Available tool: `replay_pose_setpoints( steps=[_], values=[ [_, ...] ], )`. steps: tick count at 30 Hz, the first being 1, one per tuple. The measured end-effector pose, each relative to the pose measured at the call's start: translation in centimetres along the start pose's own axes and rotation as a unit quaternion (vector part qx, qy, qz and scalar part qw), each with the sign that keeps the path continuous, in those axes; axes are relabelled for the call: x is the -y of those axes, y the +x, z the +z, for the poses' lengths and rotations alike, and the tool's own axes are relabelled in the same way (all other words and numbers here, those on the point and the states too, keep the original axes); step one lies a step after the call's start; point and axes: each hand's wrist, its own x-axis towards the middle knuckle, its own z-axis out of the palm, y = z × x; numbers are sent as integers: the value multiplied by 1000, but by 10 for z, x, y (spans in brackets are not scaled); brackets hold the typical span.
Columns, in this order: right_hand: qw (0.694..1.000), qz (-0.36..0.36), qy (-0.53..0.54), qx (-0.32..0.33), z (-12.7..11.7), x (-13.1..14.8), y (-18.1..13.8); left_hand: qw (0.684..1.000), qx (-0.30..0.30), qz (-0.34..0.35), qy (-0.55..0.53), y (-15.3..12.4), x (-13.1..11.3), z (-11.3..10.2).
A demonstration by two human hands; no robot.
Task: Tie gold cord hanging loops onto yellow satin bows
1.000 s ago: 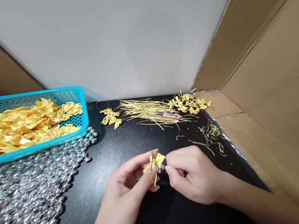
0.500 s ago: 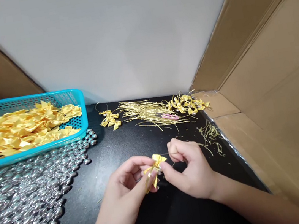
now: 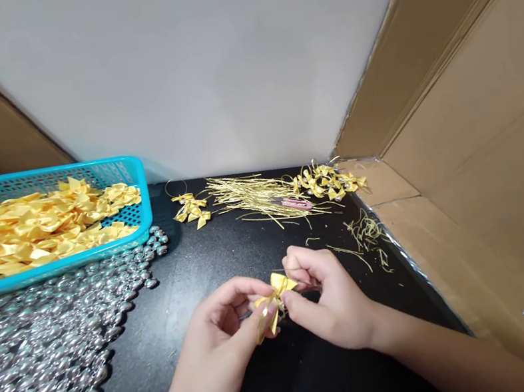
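A yellow ribbon bow (image 3: 282, 282) is pinched between the thumb and fingers of my left hand (image 3: 230, 320). A silver bead shows at its middle, partly covered by fingertips, and a loop of gold cord hangs by my left thumb. My right hand (image 3: 333, 295) is closed at the bow's right side, its thumb tip touching or almost touching the bow. Thin gold cord (image 3: 291, 269) runs from the bow into the curled right fingers, where its end is hidden.
A turquoise basket (image 3: 144, 196) of yellow bows stands at the left, with many silver beads (image 3: 58, 333) before it. Gold cords (image 3: 251, 192), a pink clip or snips (image 3: 296, 204) and beaded bows (image 3: 325, 181) lie at the back. Cord scraps (image 3: 367, 231) lie right, near cardboard walls (image 3: 483, 69).
My right hand has moved slightly left, closer to the bow. The bow has turned a little, and my left hand keeps its hold on it.
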Motion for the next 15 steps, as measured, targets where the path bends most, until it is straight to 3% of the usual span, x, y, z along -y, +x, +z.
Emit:
replay_pose_setpoints(
  steps=[15],
  values=[
    [992, 63, 98, 39, 2, -2, 0, 1000, 25, -7, -1, 0, 0, -1]
  ],
)
